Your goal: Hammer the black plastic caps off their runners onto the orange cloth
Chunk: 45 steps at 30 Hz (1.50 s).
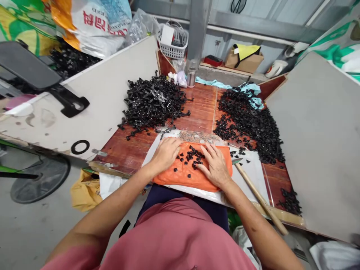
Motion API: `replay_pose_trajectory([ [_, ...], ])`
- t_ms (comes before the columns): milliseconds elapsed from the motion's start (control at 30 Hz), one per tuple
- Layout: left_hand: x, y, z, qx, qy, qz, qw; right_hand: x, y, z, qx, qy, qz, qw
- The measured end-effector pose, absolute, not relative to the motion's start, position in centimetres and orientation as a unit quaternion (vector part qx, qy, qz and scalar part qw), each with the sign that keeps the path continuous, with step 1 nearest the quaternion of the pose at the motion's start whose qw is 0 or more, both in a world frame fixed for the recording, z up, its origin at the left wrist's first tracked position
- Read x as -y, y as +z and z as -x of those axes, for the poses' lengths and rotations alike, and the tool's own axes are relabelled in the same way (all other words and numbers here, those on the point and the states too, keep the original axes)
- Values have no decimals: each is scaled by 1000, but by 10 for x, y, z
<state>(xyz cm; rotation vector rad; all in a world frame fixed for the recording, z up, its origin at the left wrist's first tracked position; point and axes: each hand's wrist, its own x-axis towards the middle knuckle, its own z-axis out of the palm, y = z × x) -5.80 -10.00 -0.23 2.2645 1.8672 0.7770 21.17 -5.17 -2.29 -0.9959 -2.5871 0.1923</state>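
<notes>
An orange cloth [180,176] lies on a white sheet at the table's near edge, with small black plastic parts [194,153] scattered over its middle. My left hand [166,152] rests on the cloth's left side, fingers stretched out and pointing right. On the right side, my right hand [216,165] lies with fingers spread, its thumb close to several of the black parts. Neither hand visibly holds anything. Beside the right hand, a tool with a long wooden handle [258,195] and a pointed greenish blade [237,161] lies slantwise over the table edge.
A tall heap of black parts [154,101] stands at the back left, and another heap [250,120] spreads along the right. A metal flask [191,77] and white basket [174,41] are behind. Grey boards [317,131] flank the table. A speckled stone slab [201,138] borders the cloth.
</notes>
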Motion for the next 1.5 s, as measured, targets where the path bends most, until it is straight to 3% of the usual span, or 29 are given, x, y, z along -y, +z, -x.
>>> replay_pose_trajectory([
  [133, 110, -26, 47, -605, 192, -766, 102, 60, -34, -236, 916, 38, 379, 126],
  [433, 103, -27, 49, -576, 116, -808, 42, 71, -28, -265, 895, 16, 439, 77],
  [600, 117, -14, 42, -578, 157, -801, 7, 87, -12, -250, 892, 5, 434, 125],
  [833, 139, 1, 25, -531, 169, -830, 35, 113, -10, -225, 931, 44, 335, 141],
  [1000, 156, -5, 37, -575, 216, -789, 23, 113, -7, -234, 913, 38, 345, 216],
  [1333, 134, -14, 6, -573, 225, -788, 4, 109, -10, -229, 868, 65, 404, 282],
  [1500, 135, -14, 6, -577, 217, -787, 34, 93, -9, -222, 864, 44, 430, 260],
])
